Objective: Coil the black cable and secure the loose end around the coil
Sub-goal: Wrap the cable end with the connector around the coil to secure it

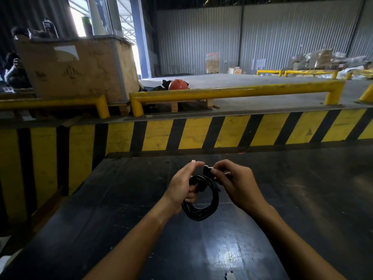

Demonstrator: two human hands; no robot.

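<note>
The black cable [203, 212] is wound into a round coil of several loops and hangs above the dark table [121, 219]. My left hand [182, 186] grips the coil's upper left side, thumb stretched toward the right. My right hand [234, 182] pinches the cable's loose end with its black plug [207, 169] at the top of the coil, just beside my left thumb. The top of the coil is partly hidden by both hands.
A yellow-and-black striped wall [201, 132] rises just beyond the table's far edge, topped by yellow guard rails [232, 91]. A large cardboard crate [80, 67] stands at the back left, a person beside it. An orange round object [178, 84] lies behind the rail.
</note>
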